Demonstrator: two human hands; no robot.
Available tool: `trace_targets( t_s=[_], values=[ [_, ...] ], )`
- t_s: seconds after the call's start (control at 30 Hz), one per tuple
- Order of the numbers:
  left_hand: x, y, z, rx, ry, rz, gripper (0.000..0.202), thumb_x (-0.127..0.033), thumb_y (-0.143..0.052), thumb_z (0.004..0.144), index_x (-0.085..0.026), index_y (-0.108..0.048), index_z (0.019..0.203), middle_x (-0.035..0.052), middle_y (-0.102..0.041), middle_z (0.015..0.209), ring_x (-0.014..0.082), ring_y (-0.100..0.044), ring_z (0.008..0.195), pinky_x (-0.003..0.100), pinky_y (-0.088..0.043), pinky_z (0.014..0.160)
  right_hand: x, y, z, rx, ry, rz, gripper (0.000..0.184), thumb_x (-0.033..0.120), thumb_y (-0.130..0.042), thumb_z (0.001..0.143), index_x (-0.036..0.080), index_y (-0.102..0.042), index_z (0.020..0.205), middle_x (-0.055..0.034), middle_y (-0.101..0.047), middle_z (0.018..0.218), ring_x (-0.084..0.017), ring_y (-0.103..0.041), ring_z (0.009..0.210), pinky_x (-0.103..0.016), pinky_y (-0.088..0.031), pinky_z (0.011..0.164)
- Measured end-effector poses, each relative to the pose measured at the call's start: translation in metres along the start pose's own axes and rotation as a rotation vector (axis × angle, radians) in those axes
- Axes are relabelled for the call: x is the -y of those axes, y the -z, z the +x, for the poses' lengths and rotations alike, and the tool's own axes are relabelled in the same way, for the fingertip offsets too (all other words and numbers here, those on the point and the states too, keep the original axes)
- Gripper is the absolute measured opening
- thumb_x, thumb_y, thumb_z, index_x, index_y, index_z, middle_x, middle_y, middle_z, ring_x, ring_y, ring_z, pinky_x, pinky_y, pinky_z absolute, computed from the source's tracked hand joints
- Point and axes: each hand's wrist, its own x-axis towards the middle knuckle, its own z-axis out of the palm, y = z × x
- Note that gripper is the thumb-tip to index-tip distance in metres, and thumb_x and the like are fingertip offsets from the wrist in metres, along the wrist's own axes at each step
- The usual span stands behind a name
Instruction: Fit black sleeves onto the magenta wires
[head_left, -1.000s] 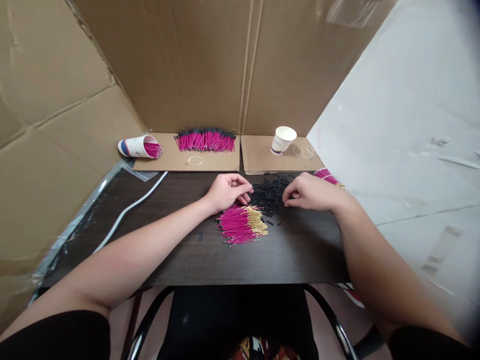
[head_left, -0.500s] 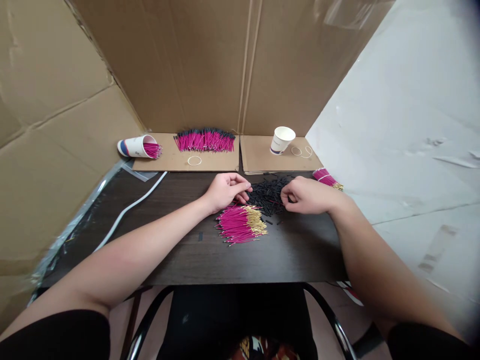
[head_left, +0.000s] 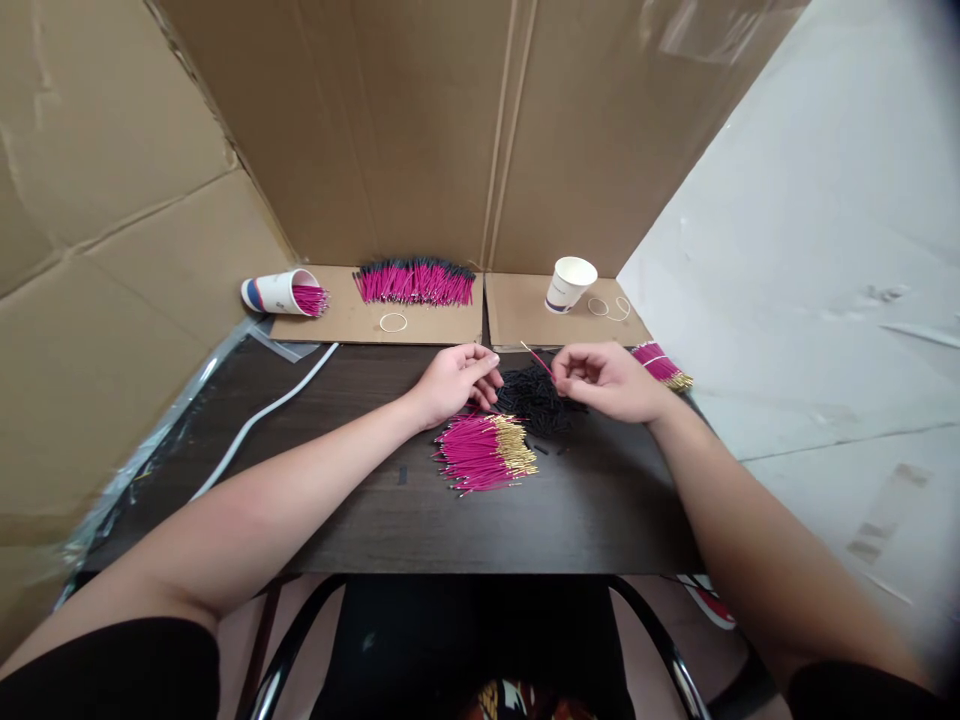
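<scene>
The right hand (head_left: 609, 382) has its thumb and fingertips pinched together on the lower end of a single thin magenta wire (head_left: 538, 362), whose pale tip points up to the far left. It is held above the right side of a pile of short black tubes (head_left: 536, 400) on the dark bench (head_left: 360, 515). The left hand (head_left: 459, 383) is at the pile's left edge, fingers loosely curled with the thumb near the index finger; whether anything is in its grasp, I cannot tell. Just nearer lies a heap of magenta wires (head_left: 472, 455), their gold ends toward the right.

At the far left, a paper cup (head_left: 268, 294) lies on its side with magenta wires poking out; right of it, a row of black-ended magenta wires (head_left: 416, 285) rests on a cardboard sheet (head_left: 330, 329). A second paper cup (head_left: 570, 288) stands upright at the far right, and a banded wire bundle (head_left: 658, 364) lies beyond the right hand.
</scene>
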Motion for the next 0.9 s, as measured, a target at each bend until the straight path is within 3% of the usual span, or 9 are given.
trace_targets(
  t_s=[0.17, 0.27, 0.33, 0.47, 0.63, 0.9],
  values=[
    [-0.001, 0.001, 0.000, -0.042, 0.013, -0.053, 0.030, -0.043, -0.071, 0.109, -0.018, -0.056, 0.101, 0.0024, -0.074, 0.079, 0.0141, -0.070, 0.054, 0.025, -0.055, 0.050, -0.014, -0.027, 0.014, -0.149, 0.074, 0.234, 0.030, 0.047, -0.085, 0.092, 0.022, -0.069, 0.096, -0.0016, -0.065, 0.084, -0.014, -0.054, 0.070, -0.030, -0.046, 0.060],
    [-0.001, 0.000, -0.001, -0.066, 0.004, -0.075, 0.030, -0.043, -0.069, 0.110, -0.018, -0.055, 0.099, 0.0019, -0.073, 0.078, 0.0135, -0.069, 0.053, 0.024, -0.054, 0.049, -0.015, -0.041, 0.018, -0.232, 0.049, 0.374, 0.047, 0.054, -0.088, 0.090, 0.022, -0.072, 0.121, -0.0018, -0.065, 0.089, -0.014, -0.054, 0.069, -0.028, -0.045, 0.056],
    [-0.001, 0.000, -0.001, -0.078, 0.005, -0.087, 0.029, -0.041, -0.066, 0.111, -0.018, -0.055, 0.097, 0.0019, -0.072, 0.076, 0.0135, -0.068, 0.052, 0.024, -0.054, 0.048, -0.016, -0.047, 0.020, -0.266, 0.028, 0.403, 0.054, 0.056, -0.088, 0.089, 0.020, -0.074, 0.127, -0.0023, -0.067, 0.088, -0.013, -0.054, 0.067, -0.028, -0.045, 0.055],
    [-0.002, 0.000, -0.002, -0.095, 0.008, -0.100, 0.029, -0.040, -0.066, 0.111, -0.018, -0.056, 0.097, 0.0019, -0.071, 0.075, 0.0139, -0.068, 0.052, 0.024, -0.054, 0.048, -0.016, -0.052, 0.019, -0.399, 0.042, 0.276, 0.036, 0.050, -0.083, 0.091, 0.017, -0.080, 0.104, -0.0006, -0.065, 0.073, -0.012, -0.049, 0.058, -0.029, -0.041, 0.054],
    [-0.005, 0.000, -0.003, -0.101, 0.011, -0.094, 0.026, -0.036, -0.066, 0.111, -0.017, -0.057, 0.096, 0.0023, -0.071, 0.075, 0.0139, -0.068, 0.053, 0.023, -0.054, 0.048, -0.020, -0.054, 0.017, -0.483, 0.092, 0.095, 0.022, 0.038, -0.076, 0.091, 0.020, -0.074, 0.079, -0.0009, -0.063, 0.067, -0.014, -0.050, 0.059, -0.029, -0.039, 0.056],
    [-0.006, -0.001, -0.003, -0.096, 0.018, -0.086, 0.021, -0.029, -0.061, 0.113, -0.016, -0.058, 0.096, 0.0020, -0.070, 0.074, 0.0137, -0.068, 0.052, 0.023, -0.054, 0.048, -0.024, -0.056, 0.017, -0.503, 0.144, 0.035, 0.019, 0.033, -0.071, 0.095, 0.021, -0.072, 0.080, 0.0008, -0.057, 0.066, -0.014, -0.045, 0.058, -0.029, -0.035, 0.055]
  ],
)
